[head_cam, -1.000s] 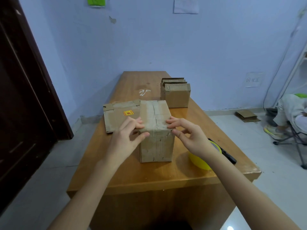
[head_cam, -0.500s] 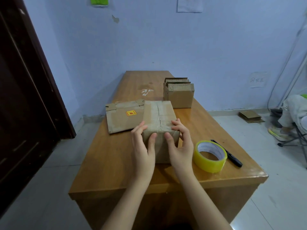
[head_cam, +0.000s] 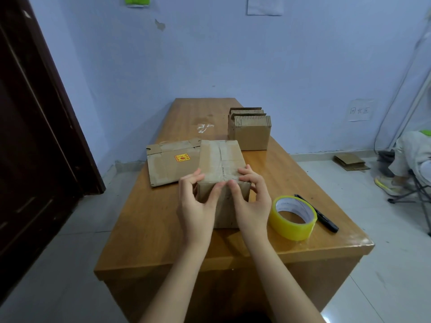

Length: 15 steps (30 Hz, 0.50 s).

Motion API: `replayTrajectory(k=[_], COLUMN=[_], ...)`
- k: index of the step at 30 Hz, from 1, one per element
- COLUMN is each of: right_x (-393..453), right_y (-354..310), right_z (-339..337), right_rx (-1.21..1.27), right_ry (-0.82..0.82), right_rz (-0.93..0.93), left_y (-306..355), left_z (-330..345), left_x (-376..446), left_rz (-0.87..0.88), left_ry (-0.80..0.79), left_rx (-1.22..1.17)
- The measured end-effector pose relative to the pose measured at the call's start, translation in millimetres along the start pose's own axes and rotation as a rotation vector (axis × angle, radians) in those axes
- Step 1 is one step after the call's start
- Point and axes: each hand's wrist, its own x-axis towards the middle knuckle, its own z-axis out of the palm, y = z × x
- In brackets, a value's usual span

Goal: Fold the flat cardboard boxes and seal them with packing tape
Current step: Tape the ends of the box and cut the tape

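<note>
Head view: folded box (head_cam: 221, 164) stood mid-table, near edge gripped. Left hand (head_cam: 196, 206) and right hand (head_cam: 253, 201) curled over front corners, thumbs pressed on seam. Risk: uneven thumb pressure could wrinkle tape or slide box into tape roll (head_cam: 292, 216) at right.

One folded box (head_cam: 221, 159), one flat box (head_cam: 170, 164), one tape roll (head_cam: 292, 220), one marker (head_cam: 317, 213).

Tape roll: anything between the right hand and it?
Nothing visible. The tape roll lies flat on the table, just right of the right hand, which grips the folded box with the left hand. The black marker lies beyond the roll.
</note>
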Motion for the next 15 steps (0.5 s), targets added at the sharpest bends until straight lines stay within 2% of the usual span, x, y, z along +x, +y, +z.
replayTrajectory(k=[5, 11, 15], right_x=[-0.1, 0.5, 5.1], right_y=[0.7, -4.1, -5.1], right_z=[-6.3, -7.2, -16.2], right_rx=[-0.035, 0.036, 0.124], right_ry=[-0.054, -0.07, -0.167], right_rz=[-0.051, 0.006, 0.106], left_y=[-3.6, -3.3, -0.8], left_z=[-6.1, -13.7, -20.3], left_x=[1.9, 6.5, 8.9], left_rz=[0.016, 0.038, 0.01], left_ry=[-0.028, -0.06, -0.111], left_rx=[-0.034, 0.003, -0.024])
